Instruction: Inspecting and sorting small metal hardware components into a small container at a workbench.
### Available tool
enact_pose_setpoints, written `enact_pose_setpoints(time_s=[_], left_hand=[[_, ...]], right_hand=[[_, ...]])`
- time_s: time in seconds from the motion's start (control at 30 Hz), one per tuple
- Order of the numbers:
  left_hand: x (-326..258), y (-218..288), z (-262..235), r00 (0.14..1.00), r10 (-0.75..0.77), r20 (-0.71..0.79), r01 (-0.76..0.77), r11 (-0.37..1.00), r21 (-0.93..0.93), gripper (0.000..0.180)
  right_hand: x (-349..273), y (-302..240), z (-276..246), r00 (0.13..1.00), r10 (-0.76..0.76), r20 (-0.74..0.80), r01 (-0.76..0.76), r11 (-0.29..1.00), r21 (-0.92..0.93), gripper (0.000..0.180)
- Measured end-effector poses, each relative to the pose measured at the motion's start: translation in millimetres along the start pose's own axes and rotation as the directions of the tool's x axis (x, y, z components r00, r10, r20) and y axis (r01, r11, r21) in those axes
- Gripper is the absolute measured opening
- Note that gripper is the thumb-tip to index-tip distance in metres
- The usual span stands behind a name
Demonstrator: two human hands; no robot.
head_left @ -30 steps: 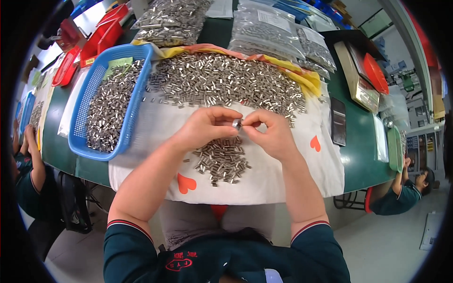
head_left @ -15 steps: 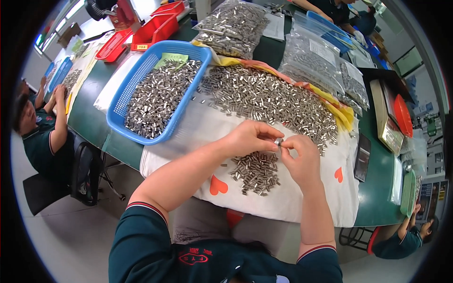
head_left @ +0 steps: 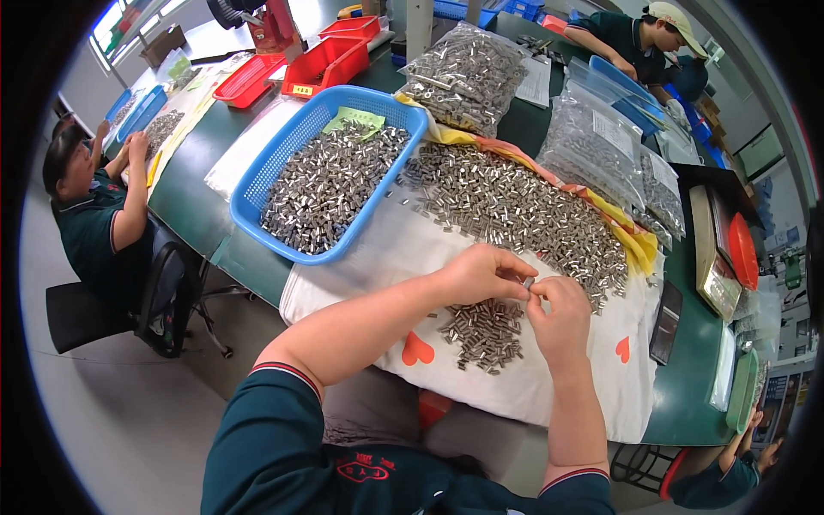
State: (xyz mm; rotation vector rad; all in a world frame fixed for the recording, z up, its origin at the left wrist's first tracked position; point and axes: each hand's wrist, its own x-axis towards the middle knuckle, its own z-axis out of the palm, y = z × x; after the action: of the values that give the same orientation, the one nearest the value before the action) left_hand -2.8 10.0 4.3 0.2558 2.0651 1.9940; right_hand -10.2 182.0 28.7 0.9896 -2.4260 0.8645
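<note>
Over the white cloth (head_left: 566, 378), my left hand (head_left: 487, 275) and my right hand (head_left: 561, 311) meet with their fingertips pinched together. Between them is a small shiny metal cylinder (head_left: 528, 282), partly hidden by the fingers. Just below my hands lies a small heap of the same short metal cylinders (head_left: 487, 336). Beyond them a much larger pile of cylinders (head_left: 515, 202) spreads out, edged by a rolled yellow and orange cloth (head_left: 592, 196). To the left, a blue perforated basket (head_left: 243, 206) holds many more cylinders and a green slip of paper (head_left: 356, 120).
Clear bags of metal parts (head_left: 468, 77) stand at the back, with more bags (head_left: 592, 142) to their right. Red bins (head_left: 326, 69) sit at the far left of the green table (head_left: 193, 202). A dark flat case (head_left: 666, 326) lies at right. Other people work around the table.
The whole view has shifted, so the table and my hands appear further right and lower. My fingertips stay pinched together around the small cylinder, with its tilt slightly different.
</note>
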Motion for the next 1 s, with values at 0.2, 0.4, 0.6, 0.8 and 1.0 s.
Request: enact_pose_setpoints(time_s=[0.2, 0.4, 0.6, 0.8, 1.0], left_hand=[[-4, -2, 0, 0.999, 0.019, 0.051, -0.012, 0.992, -0.128, 0.037], [-2, 5, 1, 0.989, 0.008, 0.148, -0.012, 1.0, 0.027, 0.034], [1, 1, 3, 0.989, -0.055, 0.14, 0.044, 0.996, 0.08, 0.035], [-2, 2, 6, 0.979, -0.042, 0.201, 0.018, 0.993, 0.12, 0.034], [-5, 2, 7, 0.969, -0.056, 0.24, 0.032, 0.994, 0.103, 0.034]], right_hand=[[1, 9, -17, 0.905, 0.28, 0.32, -0.395, 0.833, 0.387, 0.008], [5, 23, -26, 0.836, 0.337, 0.433, -0.505, 0.781, 0.368, 0.017], [6, 59, -35, 0.761, 0.61, 0.22, -0.647, 0.689, 0.327, 0.012], [3, 60, -24, 0.849, 0.499, 0.172, -0.507, 0.862, 0.005, 0.009], [-5, 67, -2, 0.961, 0.272, 0.039, -0.249, 0.922, -0.295, 0.005]])
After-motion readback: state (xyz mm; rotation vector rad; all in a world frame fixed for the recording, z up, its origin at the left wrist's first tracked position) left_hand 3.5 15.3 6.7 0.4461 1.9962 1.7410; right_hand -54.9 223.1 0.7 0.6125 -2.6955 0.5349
